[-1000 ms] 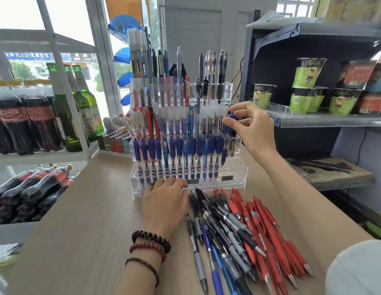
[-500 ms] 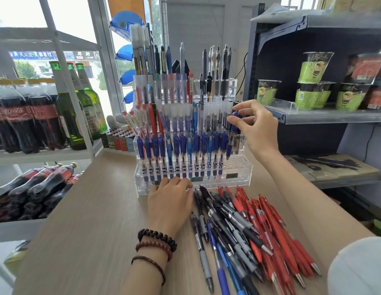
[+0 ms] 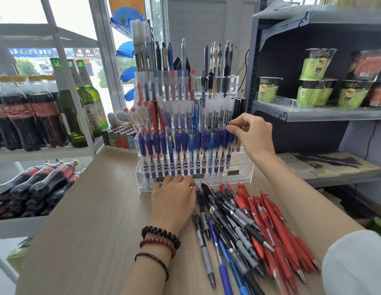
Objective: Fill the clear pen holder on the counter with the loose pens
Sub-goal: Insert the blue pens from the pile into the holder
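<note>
Pinching the top of a blue pen (image 3: 229,138) between thumb and fingertips, the right grip (image 3: 253,133) is holding it upright in the front row of the clear pen holder (image 3: 242,177), standing on the tabletop (image 3: 89,231); the left grip (image 3: 174,198) is resting loosely curled, holding nothing, against the holder's base; loose pens (image 3: 249,226) are lying just beside it.

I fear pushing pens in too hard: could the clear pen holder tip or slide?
Tipping seems unlikely: the clear pen holder has a wide stepped base. It may slide on the smooth counter; the left hand at its front probably steadies it.
</note>
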